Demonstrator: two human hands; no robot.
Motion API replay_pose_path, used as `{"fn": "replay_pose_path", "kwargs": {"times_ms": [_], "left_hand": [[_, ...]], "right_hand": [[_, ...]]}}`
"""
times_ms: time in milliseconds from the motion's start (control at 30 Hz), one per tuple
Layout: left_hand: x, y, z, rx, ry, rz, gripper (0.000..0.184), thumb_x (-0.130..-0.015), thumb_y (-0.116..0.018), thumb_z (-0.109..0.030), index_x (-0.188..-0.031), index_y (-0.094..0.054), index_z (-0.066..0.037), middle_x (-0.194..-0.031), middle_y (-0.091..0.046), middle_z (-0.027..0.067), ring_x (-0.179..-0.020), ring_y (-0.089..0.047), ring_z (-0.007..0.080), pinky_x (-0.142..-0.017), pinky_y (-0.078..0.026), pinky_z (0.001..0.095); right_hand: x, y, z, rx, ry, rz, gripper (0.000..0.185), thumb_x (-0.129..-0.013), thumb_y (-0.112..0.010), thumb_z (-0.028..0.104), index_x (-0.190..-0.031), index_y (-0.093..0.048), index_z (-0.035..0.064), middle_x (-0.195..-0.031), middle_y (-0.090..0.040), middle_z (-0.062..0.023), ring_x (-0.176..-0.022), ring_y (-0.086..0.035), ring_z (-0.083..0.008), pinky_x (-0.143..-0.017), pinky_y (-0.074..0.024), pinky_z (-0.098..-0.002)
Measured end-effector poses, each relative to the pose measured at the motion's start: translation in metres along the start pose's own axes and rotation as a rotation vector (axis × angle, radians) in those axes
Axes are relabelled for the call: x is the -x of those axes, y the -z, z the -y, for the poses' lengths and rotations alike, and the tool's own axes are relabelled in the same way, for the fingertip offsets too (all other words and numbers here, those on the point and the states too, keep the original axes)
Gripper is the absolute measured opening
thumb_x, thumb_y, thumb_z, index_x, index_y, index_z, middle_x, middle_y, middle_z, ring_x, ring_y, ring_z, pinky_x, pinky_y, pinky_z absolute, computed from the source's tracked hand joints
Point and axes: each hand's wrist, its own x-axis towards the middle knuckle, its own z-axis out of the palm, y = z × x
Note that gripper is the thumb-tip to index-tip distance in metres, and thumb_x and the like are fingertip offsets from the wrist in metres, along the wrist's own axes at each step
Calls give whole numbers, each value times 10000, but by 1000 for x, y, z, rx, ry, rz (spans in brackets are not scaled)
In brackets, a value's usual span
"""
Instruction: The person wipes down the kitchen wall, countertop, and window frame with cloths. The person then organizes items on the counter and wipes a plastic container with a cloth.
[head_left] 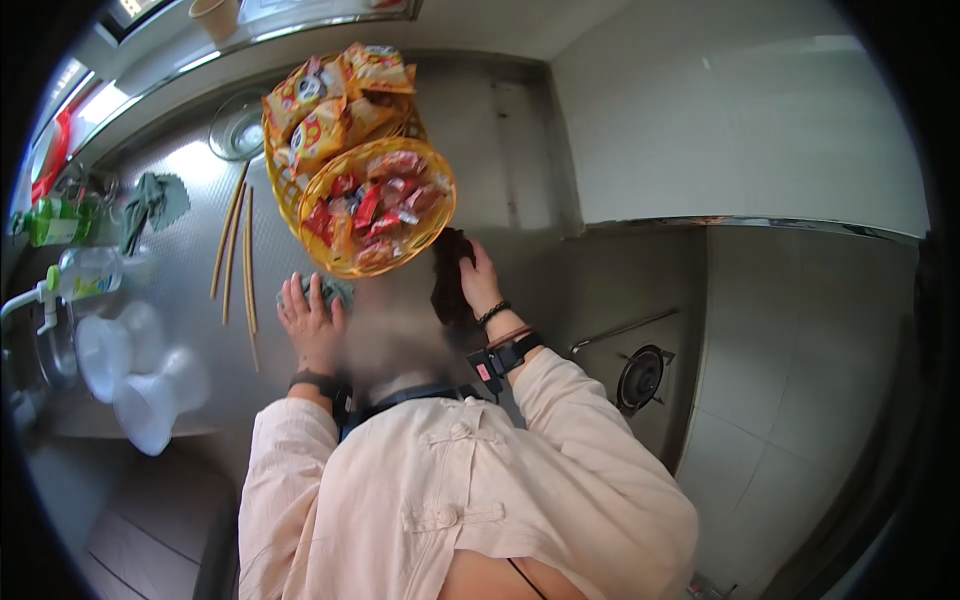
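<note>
A grey-green cloth (340,291) lies under the left hand (312,328), fingers spread; the right hand (481,281) grips a dark brown item (450,287) by its edge. Beyond both, a yellow basket (346,268) holds wrapped candies (368,207); wooden chopsticks (231,250) lie left of the left hand.

Clock centred on candy basket (448,190). Left hand (313,322) at 7, fingers spread on grey-green cloth (341,291). Right hand (482,281) at 4, touching dark brown item (450,287), identity unclear. Snack-packet basket (286,195) at 11, partly covered. Thin sticks (230,228) at 8. Burner (643,380) at 4, well apart.
</note>
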Motion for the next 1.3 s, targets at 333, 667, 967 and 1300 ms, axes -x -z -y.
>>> {"fn": "replay_pose_path", "kwargs": {"times_ms": [333,667,967,1300], "left_hand": [[0,2,-3,-64,-50,-12,487,-771,-544,-278,-1210,-425,-101,-1302,-353,184,-1218,-310,368,-970,-247,517],[2,3,-5,-65,-14,5,472,-770,-528,-289,-1207,-437,-133,-1300,-364,154,-1226,-307,337,-950,-265,513],[1,1,-7,-68,-4,3,457,-783,-522,-292,-1200,-441,-124,-1312,-347,155,-1243,-285,343,-974,-243,517],[-1,5,-3,-46,-8,16,482,-762,-529,-289,-1208,-438,-131,-1319,-339,149,-1250,-275,338,-973,-244,521]], "right_hand": [[-32,-52,45,-443,-257,125,408,-878,-453,290,-1114,-525,-34,-1078,-580,-121,-1001,-518,-181,-862,-380,-270],[-78,-20,78,-256,-129,292,234,-870,-512,124,-1041,-584,-18,-961,-615,-28,-849,-541,-101,-753,-444,-247],[-94,-23,64,-268,34,303,195,-860,-501,80,-980,-612,-26,-857,-639,-44,-759,-540,-83,-686,-453,-242],[-82,70,18,-643,-80,-71,253,-847,-435,170,-904,-598,-14,-838,-611,-76,-749,-606,-173,-665,-511,-286]]}}
